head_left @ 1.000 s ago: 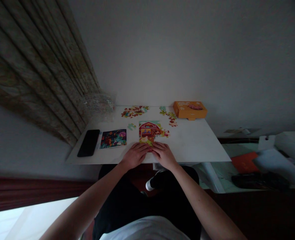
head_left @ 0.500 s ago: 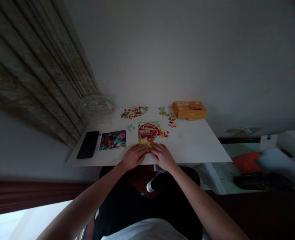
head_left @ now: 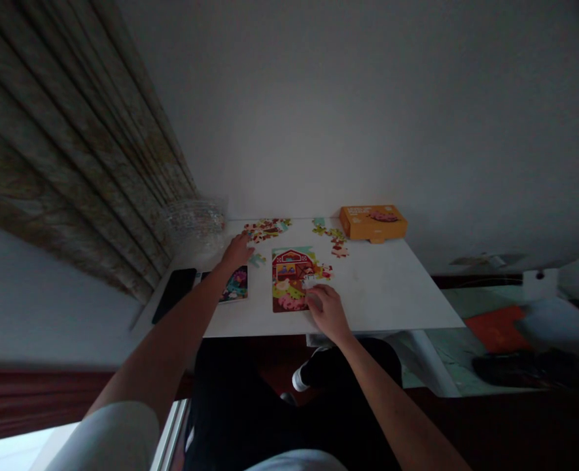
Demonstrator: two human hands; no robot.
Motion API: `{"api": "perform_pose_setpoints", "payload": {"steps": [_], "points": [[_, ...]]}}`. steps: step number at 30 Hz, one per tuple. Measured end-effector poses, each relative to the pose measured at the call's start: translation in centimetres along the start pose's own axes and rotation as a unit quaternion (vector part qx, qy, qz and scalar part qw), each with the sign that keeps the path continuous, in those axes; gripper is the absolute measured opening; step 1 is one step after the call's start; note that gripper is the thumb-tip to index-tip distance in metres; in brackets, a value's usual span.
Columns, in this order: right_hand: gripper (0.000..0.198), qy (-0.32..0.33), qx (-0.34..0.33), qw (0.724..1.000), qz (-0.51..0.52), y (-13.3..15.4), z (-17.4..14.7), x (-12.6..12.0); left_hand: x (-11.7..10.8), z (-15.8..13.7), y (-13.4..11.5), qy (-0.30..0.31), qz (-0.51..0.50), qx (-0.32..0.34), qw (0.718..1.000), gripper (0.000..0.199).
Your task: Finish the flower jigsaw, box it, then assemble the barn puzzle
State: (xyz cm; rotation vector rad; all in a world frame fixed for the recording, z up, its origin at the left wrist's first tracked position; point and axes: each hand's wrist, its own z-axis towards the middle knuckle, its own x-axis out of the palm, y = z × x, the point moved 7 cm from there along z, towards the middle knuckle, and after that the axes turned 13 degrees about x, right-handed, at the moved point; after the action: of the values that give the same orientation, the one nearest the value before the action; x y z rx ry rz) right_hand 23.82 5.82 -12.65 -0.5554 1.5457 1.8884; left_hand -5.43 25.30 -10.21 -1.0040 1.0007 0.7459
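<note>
The fingers of the right hand [head_left: 329, 313] are curled, thumb near the index finger, at the lower right edge of the farm jigsaw puzzle [head_left: 289, 269]; whether they pinch a piece I cannot tell. The left hand [head_left: 237, 252] reaches forward, its fingertips at the near left edge of a heap of loose jigsaw pieces [head_left: 271, 229]; whether they grip one is too small to tell. The one partly joined puzzle, with its red barn, lies flat on the white table [head_left: 387, 281] between the two hands, its right side ragged. One pale green jigsaw piece [head_left: 257, 260] lies alone, just right of the left hand. Loose pieces form two groups, the heap and a straggling cluster [head_left: 337, 237] by the one orange box [head_left: 375, 224]; the overlapping pieces cannot be counted surely. Farther left are one printed picture card [head_left: 237, 284], partly under the left forearm, one black smartphone [head_left: 174, 291] and one bundle of clear plastic wrap [head_left: 195, 226]. Half a second ago both hands lay side by side on the puzzle's bottom edge; now the left has gone to the heap, the right is at the lower right, and the pink bottom strip shows
</note>
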Motion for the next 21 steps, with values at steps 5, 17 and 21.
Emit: {"api": "perform_pose_setpoints", "payload": {"steps": [5, 17, 21], "points": [[0.017, -0.013, 0.029, 0.999, 0.020, -1.1, 0.7, 0.2, 0.6, 2.9, 1.9, 0.017, 0.005, -0.064, 0.998, 0.049], [0.014, -0.008, 0.023, 1.000, 0.018, -0.8, 0.5, 0.0, 0.5, 3.6, 4.2, -0.029, -0.017, -0.220, 0.975, 0.052], [0.015, -0.006, 0.022, 0.999, 0.024, -0.7, 0.5, -0.1, -0.4, 3.0, 3.5, -0.132, -0.117, -0.204, 0.963, 0.039]]}}
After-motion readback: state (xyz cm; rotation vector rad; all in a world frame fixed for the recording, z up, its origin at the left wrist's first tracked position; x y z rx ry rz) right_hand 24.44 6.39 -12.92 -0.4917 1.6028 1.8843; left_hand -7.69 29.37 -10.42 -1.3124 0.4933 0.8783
